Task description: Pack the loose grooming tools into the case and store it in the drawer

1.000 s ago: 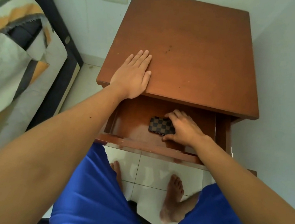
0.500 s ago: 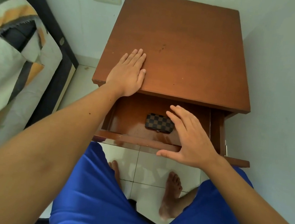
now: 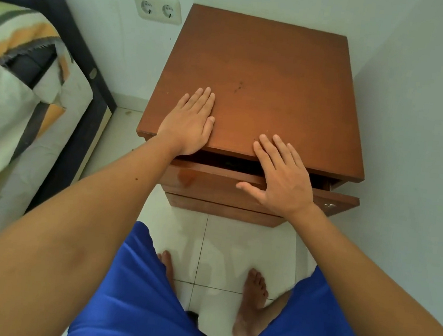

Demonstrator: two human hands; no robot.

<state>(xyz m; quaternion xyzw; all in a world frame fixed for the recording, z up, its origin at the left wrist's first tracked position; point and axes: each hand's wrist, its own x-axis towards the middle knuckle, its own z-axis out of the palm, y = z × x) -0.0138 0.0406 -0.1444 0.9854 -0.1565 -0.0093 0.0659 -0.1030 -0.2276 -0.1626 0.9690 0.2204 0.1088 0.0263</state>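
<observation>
The brown wooden nightstand (image 3: 265, 84) fills the middle of the head view. Its top drawer (image 3: 213, 180) is nearly pushed in, with only a thin dark gap left under the tabletop. The checkered case is out of sight inside it. My left hand (image 3: 190, 125) lies flat on the front left of the tabletop, fingers straight. My right hand (image 3: 280, 177) rests flat against the drawer front, fingers spread and reaching over the table's front edge. Neither hand holds anything.
A bed with a striped cover (image 3: 17, 83) stands close on the left. A double wall socket (image 3: 158, 10) sits behind the nightstand, and a wall (image 3: 425, 136) runs along its right side. White floor tiles (image 3: 233, 252) and my bare feet lie below.
My right hand let go of the checkered case, came out of the drawer and pushed the drawer front inward. The drawer went from wide open to nearly shut. My left hand stayed put.
</observation>
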